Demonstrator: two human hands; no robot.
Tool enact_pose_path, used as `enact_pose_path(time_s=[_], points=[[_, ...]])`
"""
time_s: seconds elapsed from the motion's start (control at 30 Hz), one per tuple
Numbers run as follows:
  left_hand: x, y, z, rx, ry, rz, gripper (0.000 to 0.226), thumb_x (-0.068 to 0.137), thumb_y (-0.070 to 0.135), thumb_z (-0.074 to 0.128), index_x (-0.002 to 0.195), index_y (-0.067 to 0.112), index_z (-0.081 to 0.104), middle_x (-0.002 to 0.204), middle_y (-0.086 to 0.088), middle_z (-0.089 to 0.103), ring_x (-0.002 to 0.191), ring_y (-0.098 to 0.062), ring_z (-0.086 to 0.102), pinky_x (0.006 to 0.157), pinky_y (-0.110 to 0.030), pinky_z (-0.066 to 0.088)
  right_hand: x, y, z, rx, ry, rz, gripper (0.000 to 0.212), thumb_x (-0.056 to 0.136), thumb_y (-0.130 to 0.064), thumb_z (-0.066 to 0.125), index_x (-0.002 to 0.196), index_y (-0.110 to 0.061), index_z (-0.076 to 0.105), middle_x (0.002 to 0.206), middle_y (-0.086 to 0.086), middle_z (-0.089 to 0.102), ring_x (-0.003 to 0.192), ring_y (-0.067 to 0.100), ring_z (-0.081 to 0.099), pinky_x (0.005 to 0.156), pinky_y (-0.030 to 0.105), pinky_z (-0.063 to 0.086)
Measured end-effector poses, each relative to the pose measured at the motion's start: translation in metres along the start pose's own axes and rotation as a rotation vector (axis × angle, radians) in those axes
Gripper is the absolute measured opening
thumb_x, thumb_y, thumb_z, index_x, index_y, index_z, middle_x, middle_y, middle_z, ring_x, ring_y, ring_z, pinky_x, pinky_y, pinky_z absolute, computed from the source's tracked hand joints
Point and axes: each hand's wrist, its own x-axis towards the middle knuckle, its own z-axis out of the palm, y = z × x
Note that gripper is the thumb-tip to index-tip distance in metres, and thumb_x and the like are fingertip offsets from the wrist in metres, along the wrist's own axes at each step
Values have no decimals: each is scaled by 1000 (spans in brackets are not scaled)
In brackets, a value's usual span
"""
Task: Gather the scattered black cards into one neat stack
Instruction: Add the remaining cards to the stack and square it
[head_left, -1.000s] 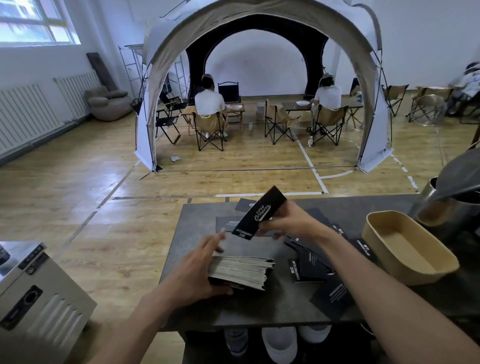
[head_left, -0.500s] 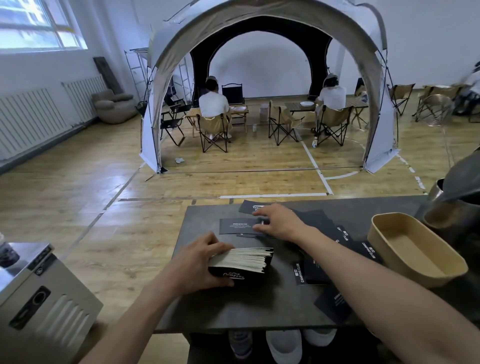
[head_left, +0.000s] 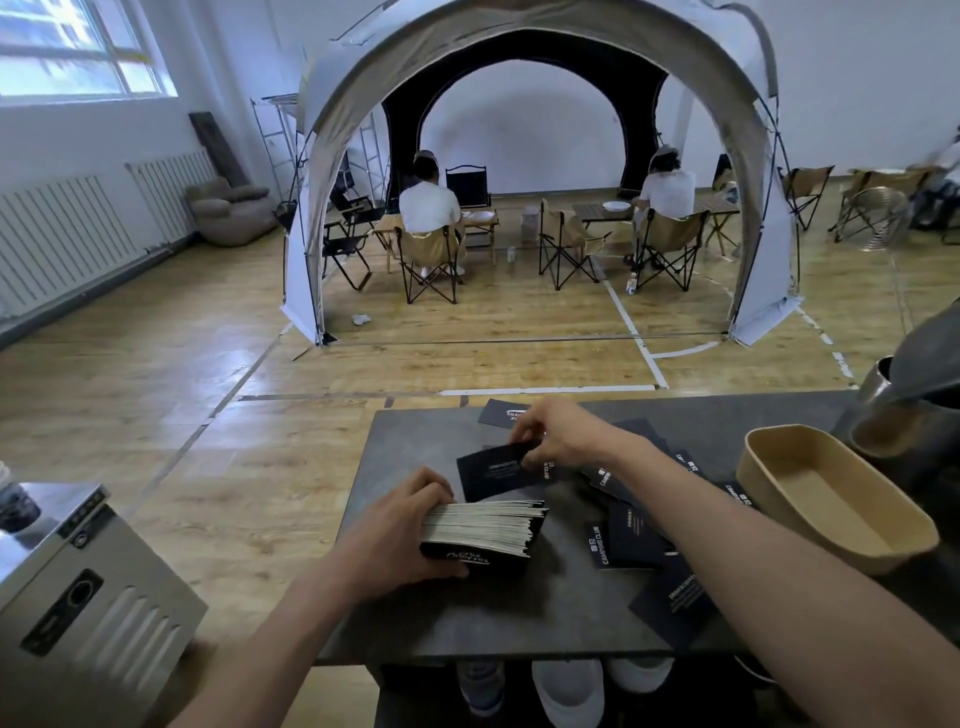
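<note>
1. Cards in a thick stack (head_left: 483, 530) rest on the dark table (head_left: 415, 447), clasped at the near-left end by the left hand (head_left: 395, 540), fingers curled around the edge.
2. Loose black cards (head_left: 631, 535) lie scattered under the right forearm.
3. One card (head_left: 493, 470) is pinched, tilted, in the right hand (head_left: 558, 434), just beyond the stack.

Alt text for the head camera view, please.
A person's left hand steadies a thick stack of black cards on a dark table, while the right hand lifts one card. More cards lie scattered beside a tan tray.
</note>
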Motion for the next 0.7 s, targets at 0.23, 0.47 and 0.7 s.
enact_pose_path(time_s=[0.23, 0.47, 0.7], points=[[4, -7, 6, -51, 68, 55, 66, 61, 66, 88, 110, 28, 64, 114, 20, 54, 101, -2, 58, 87, -23, 50, -28, 14, -60, 205, 311, -163, 29, 84, -4, 74, 78, -32, 77, 142, 1, 59, 131, 13, 55, 108, 37, 47], [17, 8, 9, -60, 29, 37, 86, 61, 65, 88, 135, 49, 48, 122, 30, 49, 111, 4, 53, 96, -29, 52, -27, -18, -28, -42, 197, -151, 27, 89, -8, 57, 100, -17, 81, 96, 1, 77, 83, 13, 68, 70, 20, 54], [16, 3, 16, -118, 126, 18, 129, 56, 75, 86, 159, 42, 17, 167, 17, 17, 153, -7, 27, 120, -31, 35, -31, -33, 5, 325, -317, -58, 15, 95, -3, 60, 107, -5, 68, 113, 12, 75, 96, 18, 71, 87, 32, 58]])
